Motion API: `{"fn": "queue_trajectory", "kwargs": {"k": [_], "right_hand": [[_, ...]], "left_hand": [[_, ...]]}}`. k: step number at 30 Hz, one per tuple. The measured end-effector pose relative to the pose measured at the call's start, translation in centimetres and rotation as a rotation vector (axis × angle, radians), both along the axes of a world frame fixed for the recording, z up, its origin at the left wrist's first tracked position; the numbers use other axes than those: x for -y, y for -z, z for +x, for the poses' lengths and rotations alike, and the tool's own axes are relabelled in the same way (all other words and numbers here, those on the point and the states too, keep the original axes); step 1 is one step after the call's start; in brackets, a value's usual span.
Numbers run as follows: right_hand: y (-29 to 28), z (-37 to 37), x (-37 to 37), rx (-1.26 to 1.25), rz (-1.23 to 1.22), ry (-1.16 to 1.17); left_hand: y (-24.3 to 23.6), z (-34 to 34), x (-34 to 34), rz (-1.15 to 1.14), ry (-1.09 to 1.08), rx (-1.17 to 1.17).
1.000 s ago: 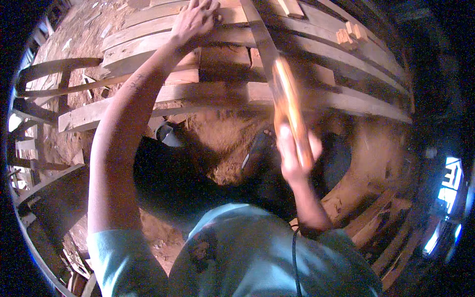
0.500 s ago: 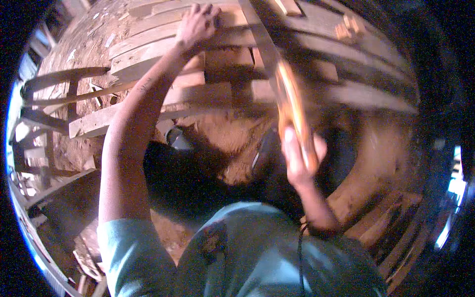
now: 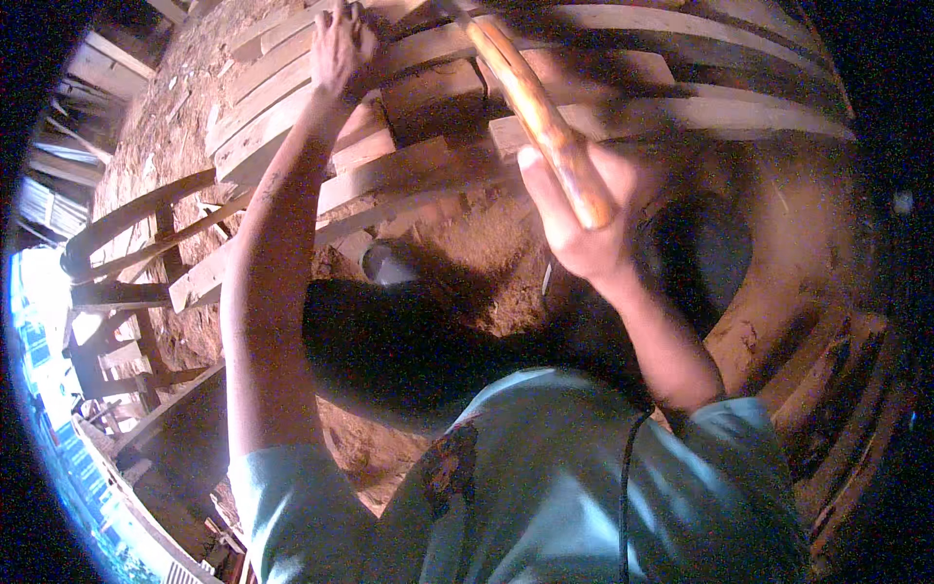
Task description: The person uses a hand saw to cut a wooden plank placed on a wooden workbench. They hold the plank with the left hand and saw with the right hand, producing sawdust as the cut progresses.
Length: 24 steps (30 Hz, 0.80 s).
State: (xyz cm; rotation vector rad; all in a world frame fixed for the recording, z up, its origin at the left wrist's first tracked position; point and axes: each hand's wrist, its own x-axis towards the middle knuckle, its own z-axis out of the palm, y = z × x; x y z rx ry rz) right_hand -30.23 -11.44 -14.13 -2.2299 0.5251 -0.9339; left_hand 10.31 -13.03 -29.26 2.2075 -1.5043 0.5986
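Observation:
My left hand (image 3: 342, 51) rests on the pale wooden planks (image 3: 282, 88) near the top edge, fingers apart and slightly bent. Wrapped round the lower end of a long orange-brown wooden handle is my right hand (image 3: 595, 243), its thumb along the left side. The handle belongs to what looks like a hand saw (image 3: 530, 92), slanting up and left across the planks. Only a short bit of its dark blade shows; the rest runs out at the top edge, and no teeth can be made out.
Below the planks lies brown, sawdust-like ground (image 3: 467, 258) with a dark shoe (image 3: 389, 263). A rough wooden frame (image 3: 146, 229) stands at the left. More boards (image 3: 856, 419) lie at the lower right. Daylight comes in at the far left.
My right hand has pushed forward and slightly left relative to the planks, taking the saw along its length, so less blade shows. The whole view has shifted a little; my left hand stays on the planks.

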Motion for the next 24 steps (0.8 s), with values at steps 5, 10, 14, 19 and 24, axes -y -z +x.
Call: {"fn": "queue_trajectory", "kwargs": {"k": [5,10,14,19,24], "right_hand": [[1.3,-4.7,2.2,0.023,0.311,0.034],[2.4,0.3,3.5,0.016,0.233,0.080],[4.5,-0.3,1.2,0.096,-0.018,0.087],[5.5,-3.7,-0.7,0.200,-0.082,0.053],[3.6,2.6,2.9,0.067,0.408,0.083]], "left_hand": [[-2.6,-3.5,0.2,-0.080,0.218,0.043],[-5.0,-4.2,-0.2,-0.071,0.391,0.239],[-3.3,-2.7,0.2,-0.133,0.340,0.484],[-2.4,-2.8,0.8,-0.107,0.295,0.254],[-2.6,-1.9,0.1,-0.073,0.353,0.348]]}}
